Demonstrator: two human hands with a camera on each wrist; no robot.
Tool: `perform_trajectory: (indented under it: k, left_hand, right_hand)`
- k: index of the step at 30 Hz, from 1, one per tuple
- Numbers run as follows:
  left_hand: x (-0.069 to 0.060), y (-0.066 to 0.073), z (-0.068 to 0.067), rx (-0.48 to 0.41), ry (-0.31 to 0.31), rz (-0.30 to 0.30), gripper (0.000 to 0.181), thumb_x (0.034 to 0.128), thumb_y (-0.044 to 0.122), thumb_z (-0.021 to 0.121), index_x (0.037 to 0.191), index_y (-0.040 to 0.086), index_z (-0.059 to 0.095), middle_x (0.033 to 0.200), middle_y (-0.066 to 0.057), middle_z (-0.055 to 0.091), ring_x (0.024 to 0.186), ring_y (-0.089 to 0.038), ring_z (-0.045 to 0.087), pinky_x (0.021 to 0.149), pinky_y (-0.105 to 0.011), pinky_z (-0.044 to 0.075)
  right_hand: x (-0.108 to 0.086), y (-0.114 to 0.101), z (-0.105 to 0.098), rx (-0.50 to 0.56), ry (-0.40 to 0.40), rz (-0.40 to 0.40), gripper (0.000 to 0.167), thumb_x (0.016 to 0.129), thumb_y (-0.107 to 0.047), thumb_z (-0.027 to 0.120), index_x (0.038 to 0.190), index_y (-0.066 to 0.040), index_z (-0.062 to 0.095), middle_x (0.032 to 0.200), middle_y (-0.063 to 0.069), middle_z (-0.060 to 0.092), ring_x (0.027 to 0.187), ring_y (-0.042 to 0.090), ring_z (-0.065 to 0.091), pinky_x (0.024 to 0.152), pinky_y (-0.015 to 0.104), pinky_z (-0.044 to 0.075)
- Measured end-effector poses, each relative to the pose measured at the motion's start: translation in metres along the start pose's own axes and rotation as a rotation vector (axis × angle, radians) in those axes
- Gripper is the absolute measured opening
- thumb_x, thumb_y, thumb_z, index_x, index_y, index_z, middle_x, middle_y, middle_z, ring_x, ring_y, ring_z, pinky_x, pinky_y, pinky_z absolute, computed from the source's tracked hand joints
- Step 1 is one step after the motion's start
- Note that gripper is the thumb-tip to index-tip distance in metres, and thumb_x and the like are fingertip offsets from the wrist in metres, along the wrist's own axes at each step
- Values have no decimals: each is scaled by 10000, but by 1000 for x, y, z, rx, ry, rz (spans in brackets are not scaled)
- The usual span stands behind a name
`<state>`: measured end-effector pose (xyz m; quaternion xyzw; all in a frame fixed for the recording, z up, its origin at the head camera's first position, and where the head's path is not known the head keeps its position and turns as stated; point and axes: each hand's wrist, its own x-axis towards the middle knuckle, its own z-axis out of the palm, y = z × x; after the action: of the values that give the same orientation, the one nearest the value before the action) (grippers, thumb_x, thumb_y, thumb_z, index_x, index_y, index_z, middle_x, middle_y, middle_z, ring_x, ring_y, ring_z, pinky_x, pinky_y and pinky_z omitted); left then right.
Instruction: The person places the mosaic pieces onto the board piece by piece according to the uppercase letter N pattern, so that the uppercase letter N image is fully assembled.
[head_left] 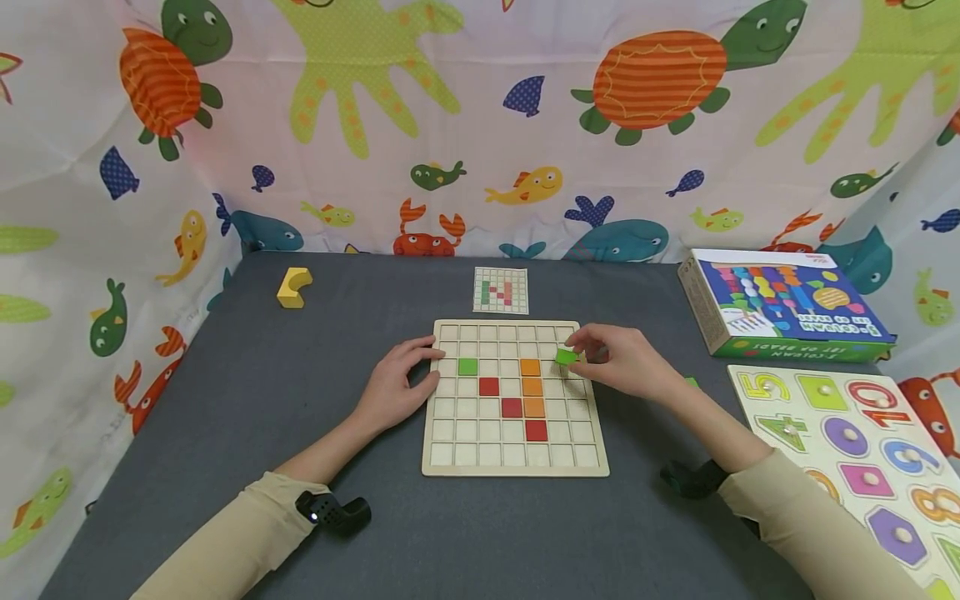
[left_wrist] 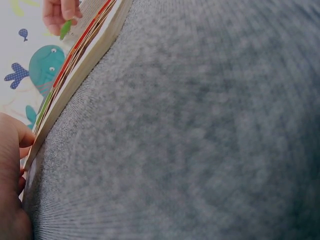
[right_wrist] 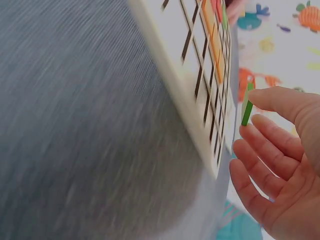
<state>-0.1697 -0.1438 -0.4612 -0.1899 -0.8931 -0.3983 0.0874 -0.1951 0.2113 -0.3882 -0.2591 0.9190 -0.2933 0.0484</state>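
Observation:
A wooden grid board (head_left: 517,471) lies on the dark cloth. One green tile (head_left: 467,367), a diagonal of red tiles (head_left: 512,407) and a column of orange tiles (head_left: 532,387) sit in its cells. At the board's left edge, my left hand (head_left: 401,379) touches the rim with thumb and fingers extended. My right hand (head_left: 618,358) pinches a green square tile (right_wrist: 247,105) between thumb and fingertips, tilted above the upper right cells. Beyond the board lies a small pattern card (head_left: 500,307) with coloured squares on a grid.
To the right are a cardboard box (head_left: 795,304) and a number-and-shape puzzle board (head_left: 813,433). A bit of something green (head_left: 691,382) shows behind my right forearm. A yellow arched block (head_left: 292,289) stands at the back left. A printed curtain (head_left: 480,125) hangs behind.

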Motion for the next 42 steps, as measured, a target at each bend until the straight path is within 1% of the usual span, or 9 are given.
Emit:
perform_trajectory:
  k: [3,10,15,18,21,26,31,36,42]
  left_hand:
    - [0,0,0,0,-2,-3,288,913,181,658,1190,112,695,1396,-86,537,1304,-269,464,1050,-498,370]
    - [1,-1,0,-1,-3,-2,291,915,181,657,1195,109,693,1400,-79,534,1307,-265,461,1051,-496,370]
    - [2,0,1,-6,0,8,287,915,179,658,1192,110,694,1395,-85,538,1304,-263,465,1049,-494,374]
    - [2,0,1,-9,-5,12,287,917,177,658,1194,108,692,1396,-90,537,1307,-263,463,1050,-494,374]
    - [1,0,1,-3,-7,4,288,915,178,659,1193,110,693,1398,-90,536,1307,-264,462,1049,-497,373]
    - [2,1,0,6,-4,-6,283,916,175,658,1192,122,693,1396,-80,537,1305,-253,463,1052,-486,373]
    - [1,0,0,-12,1,15,283,914,164,660,1190,114,695,1390,-96,542,1301,-263,468,1043,-494,379]
    - [1,-1,0,-31,-1,25,285,918,172,656,1194,107,693,1391,-103,538,1299,-272,469,1035,-501,383]
    - [0,-2,0,-35,2,22,284,916,169,658,1191,104,694,1390,-104,539,1298,-271,469,1034,-504,383]
  right_hand:
    - [8,-13,8,31,-19,-21,309,843,-171,771,1117,-63,677,970,21,680,852,183,605,730,364,525]
    - [26,-37,31,98,-61,-65,266,843,-176,767,1082,-89,685,982,0,680,881,191,611,769,363,532]
    - [35,-50,46,102,-86,-109,259,847,-178,758,1076,-88,677,933,3,676,829,198,606,726,317,515]
    - [38,-57,54,89,-94,-132,245,850,-178,757,1065,-93,676,920,-5,673,807,171,608,717,300,516]
    - [41,-62,61,74,-103,-147,225,846,-192,771,1031,-107,674,917,-8,672,812,150,612,735,297,526]
    - [46,-70,70,26,-103,-209,166,842,-190,779,954,-128,673,901,-19,666,822,154,610,761,292,514]
    - [48,-75,76,-32,-98,-256,124,841,-185,777,898,-147,673,866,-40,638,794,140,575,745,285,487]
    - [48,-78,80,-70,-90,-271,125,846,-198,769,912,-145,676,893,-39,636,833,137,560,787,300,484]
    - [47,-77,83,-69,-78,-276,121,854,-193,765,934,-137,693,925,-25,640,870,153,567,815,299,485]
